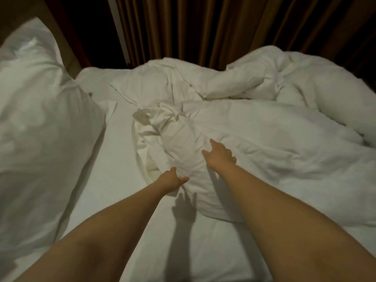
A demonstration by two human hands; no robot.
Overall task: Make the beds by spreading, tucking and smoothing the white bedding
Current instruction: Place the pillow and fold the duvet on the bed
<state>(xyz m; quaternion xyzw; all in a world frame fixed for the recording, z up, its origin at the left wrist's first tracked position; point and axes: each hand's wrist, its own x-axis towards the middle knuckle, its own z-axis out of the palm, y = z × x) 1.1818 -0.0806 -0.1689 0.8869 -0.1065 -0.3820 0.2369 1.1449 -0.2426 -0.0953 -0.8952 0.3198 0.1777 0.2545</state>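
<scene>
Downward, from the head view, a bed (114,159) is seen, smooth and white where it is bare, and two things are carried on it. A plump white pillow (40,119) is propped at its left side, creased and slightly blurred. A white duvet (264,149) is heaped over the middle and right of the bed as far as the far edge, where a brown pleated curtain (203,27) is hung behind it.

The duvet is crumpled into thick folds and ridges, with a thinner, twisted flap of cover cloth lying loose at its left end. Its bulk is spread across the bed towards the right. The padded fold nearest the hands is laid lengthwise from near to far, leaning a little leftward at its far end.

The near end of that fold is pinched by the left hand (172,180), the thumb closed against curled fingers on the cloth. The right hand (220,155) is laid on top of the same fold, farther along. Its forefinger and thumb are stretched apart and the other fingers are bent, but whether cloth is gripped by them cannot be told.
</scene>
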